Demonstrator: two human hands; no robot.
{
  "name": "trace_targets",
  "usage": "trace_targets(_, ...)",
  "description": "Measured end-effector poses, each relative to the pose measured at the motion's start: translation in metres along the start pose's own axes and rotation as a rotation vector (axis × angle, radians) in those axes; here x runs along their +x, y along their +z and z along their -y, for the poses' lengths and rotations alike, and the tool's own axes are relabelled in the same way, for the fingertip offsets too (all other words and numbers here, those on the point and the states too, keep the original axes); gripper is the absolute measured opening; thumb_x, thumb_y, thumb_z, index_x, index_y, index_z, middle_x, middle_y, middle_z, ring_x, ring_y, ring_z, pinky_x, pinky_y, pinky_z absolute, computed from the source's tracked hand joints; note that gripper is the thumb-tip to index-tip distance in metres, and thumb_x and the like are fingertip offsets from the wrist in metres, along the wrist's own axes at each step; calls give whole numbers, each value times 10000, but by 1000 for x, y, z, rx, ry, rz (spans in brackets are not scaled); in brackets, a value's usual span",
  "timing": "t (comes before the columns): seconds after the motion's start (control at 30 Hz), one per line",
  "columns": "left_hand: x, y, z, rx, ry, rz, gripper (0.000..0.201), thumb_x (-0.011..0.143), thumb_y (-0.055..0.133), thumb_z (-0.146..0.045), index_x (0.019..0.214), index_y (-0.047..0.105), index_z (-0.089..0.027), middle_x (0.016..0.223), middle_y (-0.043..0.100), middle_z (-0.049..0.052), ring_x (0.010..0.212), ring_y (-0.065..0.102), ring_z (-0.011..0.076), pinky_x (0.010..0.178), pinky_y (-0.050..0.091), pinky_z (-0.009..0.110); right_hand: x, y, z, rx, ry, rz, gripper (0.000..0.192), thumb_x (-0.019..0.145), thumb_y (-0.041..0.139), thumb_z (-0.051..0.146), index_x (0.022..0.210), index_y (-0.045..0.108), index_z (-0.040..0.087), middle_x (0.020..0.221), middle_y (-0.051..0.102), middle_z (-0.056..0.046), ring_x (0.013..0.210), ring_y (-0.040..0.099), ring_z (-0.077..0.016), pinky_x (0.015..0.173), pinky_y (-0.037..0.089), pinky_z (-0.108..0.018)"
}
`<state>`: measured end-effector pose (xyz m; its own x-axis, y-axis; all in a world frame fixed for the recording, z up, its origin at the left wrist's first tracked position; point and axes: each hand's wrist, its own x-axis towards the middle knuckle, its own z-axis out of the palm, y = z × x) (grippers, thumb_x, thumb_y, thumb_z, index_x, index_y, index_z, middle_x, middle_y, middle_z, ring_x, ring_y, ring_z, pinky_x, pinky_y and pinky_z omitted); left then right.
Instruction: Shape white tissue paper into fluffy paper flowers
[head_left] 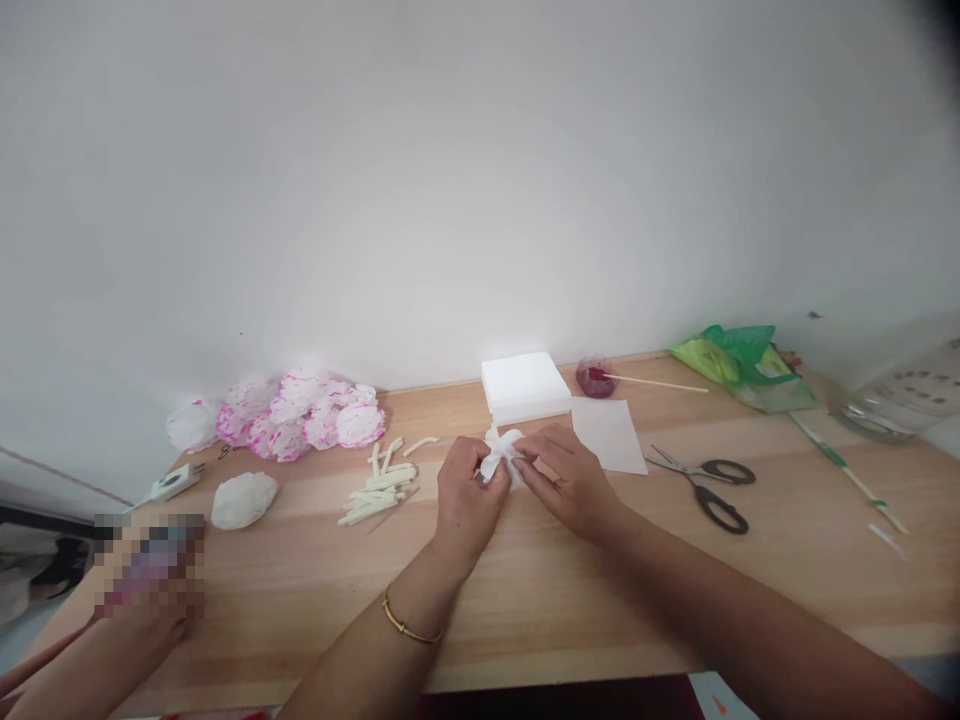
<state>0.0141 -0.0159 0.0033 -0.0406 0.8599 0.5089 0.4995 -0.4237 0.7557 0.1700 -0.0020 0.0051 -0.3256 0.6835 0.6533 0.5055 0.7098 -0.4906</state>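
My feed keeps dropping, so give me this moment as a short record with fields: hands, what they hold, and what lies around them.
left hand: pinches the white tissue piece
right hand: fingers on the same tissue piece
behind hands: white tissue stack, loose tissue sheet
right side: scissors, green bag
left side: pale strips, pink-edged paper flowers
surface: wooden table
lower left: another person's arm

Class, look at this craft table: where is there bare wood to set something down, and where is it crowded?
Bare wood lies along the near edge, in front of both hands, left hand and right hand, which pinch a white tissue piece. Another bare patch lies between the scissors and the green-striped stick. It is crowded around the paper flowers, cut strips and tissue stack.
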Motion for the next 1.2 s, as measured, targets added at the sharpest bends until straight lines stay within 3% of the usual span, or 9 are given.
trace_targets(0.23, -4, 3, 3, 89, 241, 33, 137, 757, 533, -58, 741, 482, -185, 802, 525, 30, 798, 503, 152, 707, 398, 263, 1, 2, -2, 77, 77, -10, 76, 844, 549, 171, 899, 595, 194, 769, 584, -38, 741, 544, -170, 670, 447, -304)
trace_targets(0.47, -2, 1, 3, 86, 121, 3, 115, 757, 563, -105, 729, 485, -186, 741, 518, -6, 728, 490, 133, 654, 389, 247, -2, 0, -2, 66, -159, -23, 251, 825, 560, 98, 1011, 631, 251, 827, 604, -40, 792, 550, -174, 714, 454, -333)
trace_targets(0.7, 1, -1, 0, -43, -66, -8, 41, 784, 562, -188, 770, 523, -182, 754, 529, -11, 677, 499, 117, 614, 395, 234, 5, -16, 2, 177, 61, -179, 130, 828, 547, 133, 907, 615, 210, 803, 609, -41, 763, 553, -169, 651, 458, -307)
trace_targets(0.93, 0, -3, -2, -28, 98, -27, 41, 772, 563, -148, 779, 542, -182, 816, 568, 14, 763, 533, 137, 664, 414, 251, 8, -19, 2, 168, 147, -139, 61, 785, 618, 175, 832, 591, 204, 783, 577, -25, 755, 527, -165, 658, 442, -306)
trace_targets(1.07, 0, -3, -4, 15, 161, -50, 51, 772, 558, -136, 764, 541, -182, 814, 569, 19, 770, 538, 140, 665, 415, 255, 6, -16, 2, 161, 77, -124, 56, 797, 615, 159, 784, 593, 209, 793, 575, -29, 777, 550, -162, 666, 459, -300)
trace_targets(1.2, 1, -2, -4, 35, 132, -63, 67, 765, 560, -119, 769, 545, -184, 790, 572, 11, 744, 534, 136, 647, 415, 252, 4, -13, 3, 65, -112, -123, 105, 791, 622, 122, 819, 590, 218, 822, 606, -36, 807, 564, -173, 706, 457, -320)
